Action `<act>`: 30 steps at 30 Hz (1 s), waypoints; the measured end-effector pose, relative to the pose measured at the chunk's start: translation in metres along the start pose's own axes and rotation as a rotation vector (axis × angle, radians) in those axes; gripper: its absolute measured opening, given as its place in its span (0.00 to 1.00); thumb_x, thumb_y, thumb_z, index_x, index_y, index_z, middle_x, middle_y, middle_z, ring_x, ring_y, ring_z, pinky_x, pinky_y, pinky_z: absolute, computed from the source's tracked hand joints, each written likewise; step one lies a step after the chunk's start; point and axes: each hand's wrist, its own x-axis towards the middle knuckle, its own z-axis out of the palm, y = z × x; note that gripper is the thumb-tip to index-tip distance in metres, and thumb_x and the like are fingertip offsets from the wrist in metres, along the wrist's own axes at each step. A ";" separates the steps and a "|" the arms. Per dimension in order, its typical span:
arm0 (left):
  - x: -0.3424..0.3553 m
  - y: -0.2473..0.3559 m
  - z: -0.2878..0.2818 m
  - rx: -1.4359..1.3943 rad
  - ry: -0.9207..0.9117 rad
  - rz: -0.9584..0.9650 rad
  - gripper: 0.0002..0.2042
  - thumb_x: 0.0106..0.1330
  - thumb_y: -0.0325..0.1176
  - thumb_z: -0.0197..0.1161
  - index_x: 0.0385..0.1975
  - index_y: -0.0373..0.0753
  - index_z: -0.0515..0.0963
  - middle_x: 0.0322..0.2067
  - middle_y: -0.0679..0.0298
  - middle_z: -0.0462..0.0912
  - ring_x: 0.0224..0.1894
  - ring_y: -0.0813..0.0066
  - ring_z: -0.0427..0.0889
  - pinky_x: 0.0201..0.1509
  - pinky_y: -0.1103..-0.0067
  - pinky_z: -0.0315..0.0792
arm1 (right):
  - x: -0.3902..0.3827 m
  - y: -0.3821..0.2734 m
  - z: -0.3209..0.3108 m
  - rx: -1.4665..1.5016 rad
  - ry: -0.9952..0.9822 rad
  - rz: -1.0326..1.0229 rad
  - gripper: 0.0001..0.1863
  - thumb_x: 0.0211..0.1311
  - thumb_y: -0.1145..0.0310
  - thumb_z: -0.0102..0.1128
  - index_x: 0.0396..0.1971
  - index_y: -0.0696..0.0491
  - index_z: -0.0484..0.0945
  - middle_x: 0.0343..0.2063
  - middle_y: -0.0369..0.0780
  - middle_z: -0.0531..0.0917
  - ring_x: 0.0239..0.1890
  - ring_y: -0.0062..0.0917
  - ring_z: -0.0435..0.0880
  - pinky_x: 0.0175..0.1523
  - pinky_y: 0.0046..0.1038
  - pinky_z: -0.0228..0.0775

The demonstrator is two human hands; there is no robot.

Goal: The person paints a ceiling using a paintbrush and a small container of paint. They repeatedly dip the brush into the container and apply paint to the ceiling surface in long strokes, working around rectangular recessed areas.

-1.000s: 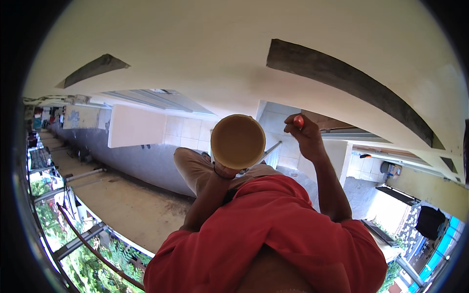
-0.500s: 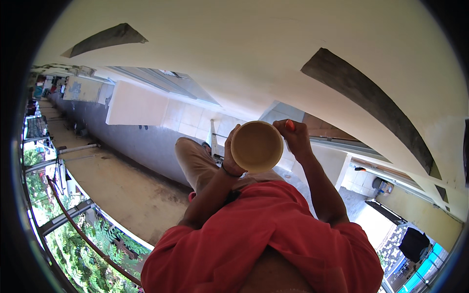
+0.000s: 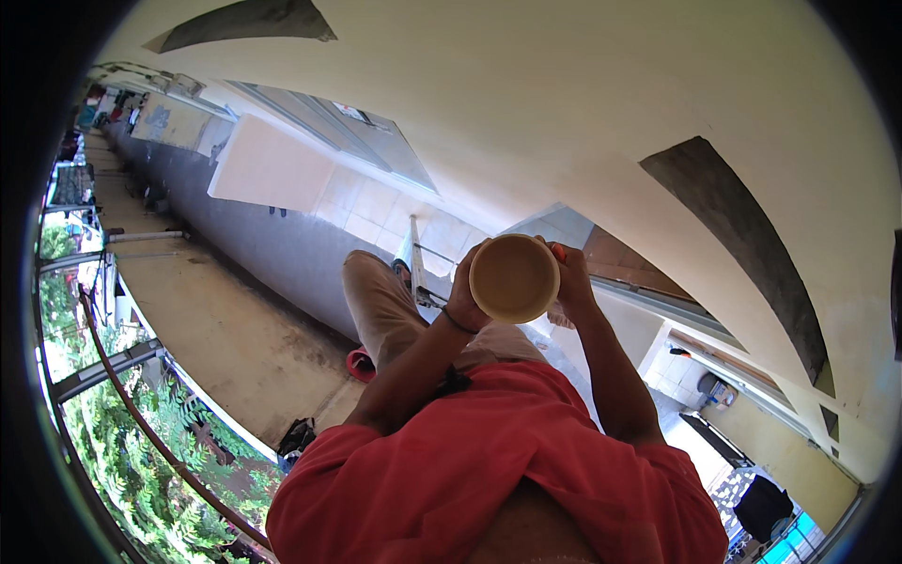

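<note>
A round tan bowl (image 3: 514, 277) is held up in front of me, its pale underside facing the camera. My left hand (image 3: 460, 303), with a dark band on the wrist, grips the bowl's left side. My right hand (image 3: 573, 282) is closed against its right rim. Both forearms rise out of my red shirt (image 3: 489, 461) at the lower edge. The bowl hides whatever is in my right fingers. Below the bowl are my knee in tan trousers (image 3: 376, 301) and a red slipper (image 3: 360, 363).
A long concrete walkway (image 3: 207, 310) runs to the left beside a grey, tiled wall (image 3: 282, 235). A red railing (image 3: 141, 414) with green plants (image 3: 122, 470) behind it borders the walkway. A thin metal frame (image 3: 418, 273) stands just behind my hands.
My right hand, which held a small red thing apart from the bowl, has come in against the bowl's right rim. The bowl has shifted right and slightly up in view.
</note>
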 end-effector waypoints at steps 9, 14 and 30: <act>0.013 0.009 -0.008 0.061 0.169 0.133 0.20 0.82 0.44 0.59 0.58 0.33 0.81 0.51 0.54 0.89 0.53 0.65 0.91 0.58 0.67 0.87 | 0.045 0.022 0.018 0.230 -0.298 -0.028 0.24 0.83 0.47 0.60 0.47 0.56 0.87 0.36 0.34 0.89 0.37 0.17 0.88 0.44 0.27 0.83; 0.036 0.027 -0.025 -0.044 0.453 0.089 0.12 0.75 0.37 0.69 0.44 0.33 0.85 0.37 0.58 0.90 0.38 0.69 0.90 0.45 0.72 0.86 | 0.086 0.037 0.022 0.456 -0.501 0.123 0.22 0.86 0.53 0.54 0.57 0.57 0.84 0.45 0.43 0.92 0.43 0.30 0.95 0.46 0.34 0.93; 0.075 0.039 -0.068 0.016 0.555 0.065 0.12 0.75 0.37 0.70 0.39 0.33 0.86 0.35 0.60 0.89 0.34 0.70 0.88 0.41 0.73 0.82 | 0.170 0.126 0.035 0.846 -0.505 0.442 0.24 0.84 0.51 0.54 0.63 0.53 0.80 0.51 0.46 0.90 0.49 0.36 0.93 0.52 0.39 0.91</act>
